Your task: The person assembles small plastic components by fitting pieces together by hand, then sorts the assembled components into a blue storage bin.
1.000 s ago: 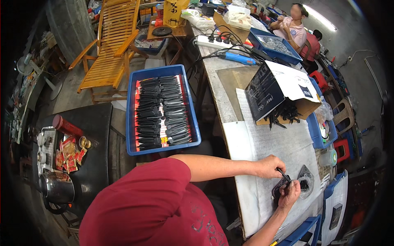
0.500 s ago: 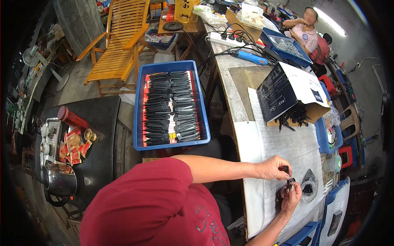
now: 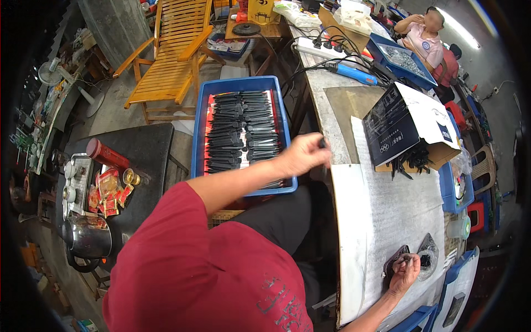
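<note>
My left hand is in the air between the blue tray and the worktable edge, slightly blurred. Its fingers are closed on a dark piece, mostly hidden by the hand. In the blue tray lie slim, pointed black parts, stacked in two columns on red printed paper. Over the worktable, my right hand has its fingertips pinched together; what they hold, if anything, is too small to tell. Beside it are a dark flat object and a clear plastic bag with small black pieces inside.
On the worktable, a dark-blue and white carton lies with black parts spilling out. A power strip and a blue-handled tool lie farther back. At left, a black table bears a kettle. Another person sits far right.
My left hand has moved left, away from my right hand and toward the tray, carrying the dark piece. My right hand stays over the worktable. The whole view has shifted slightly.
</note>
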Action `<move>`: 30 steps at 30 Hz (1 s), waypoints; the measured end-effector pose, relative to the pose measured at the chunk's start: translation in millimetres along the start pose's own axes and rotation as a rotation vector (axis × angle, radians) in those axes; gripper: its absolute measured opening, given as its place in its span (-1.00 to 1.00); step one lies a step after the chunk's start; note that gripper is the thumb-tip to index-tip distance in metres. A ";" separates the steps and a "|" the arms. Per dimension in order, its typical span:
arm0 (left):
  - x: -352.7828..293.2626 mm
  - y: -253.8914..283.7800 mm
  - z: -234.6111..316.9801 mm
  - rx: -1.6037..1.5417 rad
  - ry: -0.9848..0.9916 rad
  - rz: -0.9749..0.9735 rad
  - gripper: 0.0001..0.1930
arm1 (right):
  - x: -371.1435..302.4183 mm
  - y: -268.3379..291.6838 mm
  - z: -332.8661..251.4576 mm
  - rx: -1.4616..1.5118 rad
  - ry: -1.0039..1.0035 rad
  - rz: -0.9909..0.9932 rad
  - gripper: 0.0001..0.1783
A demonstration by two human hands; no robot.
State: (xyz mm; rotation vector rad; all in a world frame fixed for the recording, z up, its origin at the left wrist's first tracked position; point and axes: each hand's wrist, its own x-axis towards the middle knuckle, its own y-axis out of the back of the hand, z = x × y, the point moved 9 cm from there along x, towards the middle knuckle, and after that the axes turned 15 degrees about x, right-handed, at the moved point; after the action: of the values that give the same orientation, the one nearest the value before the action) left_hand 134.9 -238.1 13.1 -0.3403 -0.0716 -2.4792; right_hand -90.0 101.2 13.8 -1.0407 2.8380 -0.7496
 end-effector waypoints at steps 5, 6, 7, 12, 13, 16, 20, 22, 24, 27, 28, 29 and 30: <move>0.0 111.2 -33.5 0.335 0.109 0.232 -0.90 | 0.5 1.1 -0.4 -0.019 -0.018 -0.041 -0.86; -1.4 137.2 -45.3 0.467 0.107 0.291 -0.89 | 0.7 0.4 -1.5 -0.035 -0.001 -0.037 -0.86; -4.1 155.8 -52.3 0.597 0.105 0.346 -0.88 | 0.9 0.1 -3.1 -0.053 0.018 -0.030 -0.86; -19.5 210.5 -78.0 0.526 0.301 0.641 -0.84 | -0.4 -4.5 -2.7 -0.088 0.012 -0.010 -0.87; -19.1 212.1 -82.0 0.524 0.302 0.641 -0.84 | -0.4 -2.8 -2.8 -0.088 0.015 0.000 -0.87; -25.1 220.9 -103.0 0.340 0.363 0.743 -0.87 | -0.3 0.7 -2.3 -0.084 0.021 -0.002 -0.88; -28.4 223.9 -127.8 0.239 0.392 0.791 -0.89 | 0.6 5.2 -1.6 -0.076 0.021 -0.008 -0.87; -30.9 224.4 -136.8 0.235 0.422 0.803 -0.89 | 0.5 5.7 -1.5 -0.084 0.025 0.001 -0.87; -34.8 224.2 -142.4 0.249 0.459 0.831 -0.88 | 0.3 6.9 -1.8 -0.092 0.028 0.010 -0.87; -39.8 226.9 -146.1 0.420 0.530 0.806 -0.87 | 1.0 8.6 -1.6 -0.095 0.016 0.000 -0.86; -40.8 231.2 -146.8 0.494 0.522 0.795 -0.87 | 1.4 8.0 -1.1 -0.092 0.020 -0.011 -0.86; -44.4 236.0 -150.0 0.496 0.521 0.796 -0.87 | 1.8 7.0 -0.7 -0.089 0.023 -0.023 -0.86; -44.9 240.5 -143.1 0.746 0.499 0.760 -0.85 | 1.9 6.4 -0.7 -0.087 0.023 -0.024 -0.86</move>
State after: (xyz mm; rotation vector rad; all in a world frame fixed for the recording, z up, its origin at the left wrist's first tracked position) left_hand 280.8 -423.6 -143.9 0.4878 -0.5301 -1.5690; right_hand -95.5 104.5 11.8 -1.0861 2.9067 -0.6499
